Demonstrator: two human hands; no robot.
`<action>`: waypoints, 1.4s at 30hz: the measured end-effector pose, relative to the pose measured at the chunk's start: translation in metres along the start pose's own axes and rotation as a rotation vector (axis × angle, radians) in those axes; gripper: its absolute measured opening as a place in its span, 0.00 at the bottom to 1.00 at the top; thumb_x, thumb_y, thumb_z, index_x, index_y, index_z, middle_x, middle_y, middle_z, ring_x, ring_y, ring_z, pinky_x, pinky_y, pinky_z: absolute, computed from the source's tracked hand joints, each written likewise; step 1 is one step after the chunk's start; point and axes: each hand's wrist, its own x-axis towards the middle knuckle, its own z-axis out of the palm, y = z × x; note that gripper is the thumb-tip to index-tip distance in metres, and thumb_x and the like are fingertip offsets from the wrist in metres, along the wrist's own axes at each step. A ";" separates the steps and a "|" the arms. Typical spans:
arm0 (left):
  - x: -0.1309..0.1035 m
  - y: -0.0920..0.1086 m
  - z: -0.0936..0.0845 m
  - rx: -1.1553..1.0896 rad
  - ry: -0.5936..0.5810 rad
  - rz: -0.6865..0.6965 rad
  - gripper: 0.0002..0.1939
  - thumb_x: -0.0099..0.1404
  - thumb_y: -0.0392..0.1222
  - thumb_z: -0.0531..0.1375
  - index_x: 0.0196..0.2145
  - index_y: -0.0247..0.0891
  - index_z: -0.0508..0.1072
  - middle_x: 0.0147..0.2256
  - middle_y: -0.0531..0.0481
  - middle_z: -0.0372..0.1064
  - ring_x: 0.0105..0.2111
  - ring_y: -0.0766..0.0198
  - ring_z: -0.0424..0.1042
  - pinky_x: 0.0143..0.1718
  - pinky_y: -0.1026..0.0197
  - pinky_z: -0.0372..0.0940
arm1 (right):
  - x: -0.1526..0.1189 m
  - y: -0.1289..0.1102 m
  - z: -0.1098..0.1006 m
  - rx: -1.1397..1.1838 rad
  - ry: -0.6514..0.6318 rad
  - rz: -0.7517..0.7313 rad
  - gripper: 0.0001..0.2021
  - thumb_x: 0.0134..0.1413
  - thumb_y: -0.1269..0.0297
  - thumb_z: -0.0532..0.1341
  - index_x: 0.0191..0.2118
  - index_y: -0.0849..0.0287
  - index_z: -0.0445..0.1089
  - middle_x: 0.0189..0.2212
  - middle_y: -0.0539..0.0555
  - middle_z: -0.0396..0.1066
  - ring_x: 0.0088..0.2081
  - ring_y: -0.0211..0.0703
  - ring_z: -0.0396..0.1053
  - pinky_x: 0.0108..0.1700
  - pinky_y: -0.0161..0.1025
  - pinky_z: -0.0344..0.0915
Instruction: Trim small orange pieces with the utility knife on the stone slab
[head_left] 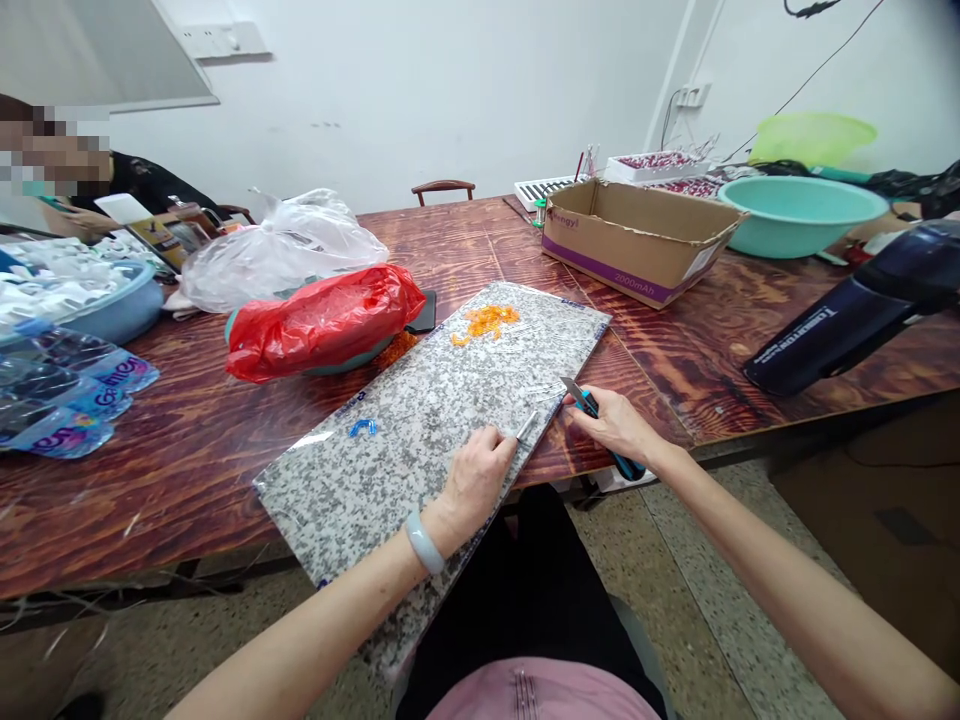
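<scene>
Grey-and-white speckled slab (409, 450), glossy like stone, sits slantwise at the table's (450, 238) front edge, its near end sticking out past that edge over the lap. Hands are apart: left (478, 478) is low over the slab's right long edge, fingertips pinched on a thin strip (527, 427), pale and narrow (can't tell the material). Right hand (611, 425) is wrapped round a utility knife (589, 403), by the same edge a bit farther up. Knife's blue and black, grey blade out and angled toward the slab, handle's tail end down by the table's front edge.

Room-wise, brown wood runs from the slab's right edge over to the carton (619, 255) and the dark flask (825, 325) near the table's front edge, so the right side's roomy. Left is tighter at the far end, with a red bag (322, 325) just beside the slab. Orange bits (491, 318) are heaped near the slab's far end, a small blue piece (363, 428) near its left edge.
</scene>
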 end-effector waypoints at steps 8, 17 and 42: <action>-0.004 -0.002 0.000 -0.114 0.025 -0.010 0.12 0.65 0.36 0.46 0.43 0.40 0.66 0.33 0.49 0.61 0.34 0.65 0.62 0.36 0.63 0.60 | -0.003 -0.008 0.020 0.241 -0.132 0.103 0.15 0.52 0.59 0.52 0.44 0.59 0.63 0.18 0.44 0.59 0.17 0.32 0.58 0.19 0.29 0.56; 0.002 -0.001 0.001 -0.210 0.094 -0.061 0.12 0.66 0.39 0.46 0.38 0.38 0.69 0.30 0.49 0.62 0.33 0.65 0.64 0.35 0.64 0.60 | -0.001 -0.015 0.027 0.416 -0.173 0.165 0.17 0.51 0.60 0.54 0.47 0.60 0.61 0.18 0.43 0.58 0.15 0.31 0.59 0.16 0.28 0.58; 0.008 0.000 -0.004 -0.281 0.091 -0.084 0.10 0.64 0.38 0.49 0.34 0.36 0.70 0.28 0.49 0.63 0.31 0.65 0.64 0.33 0.63 0.60 | -0.005 -0.026 0.029 0.562 -0.210 0.213 0.17 0.51 0.60 0.55 0.46 0.59 0.60 0.17 0.43 0.60 0.13 0.32 0.61 0.14 0.28 0.58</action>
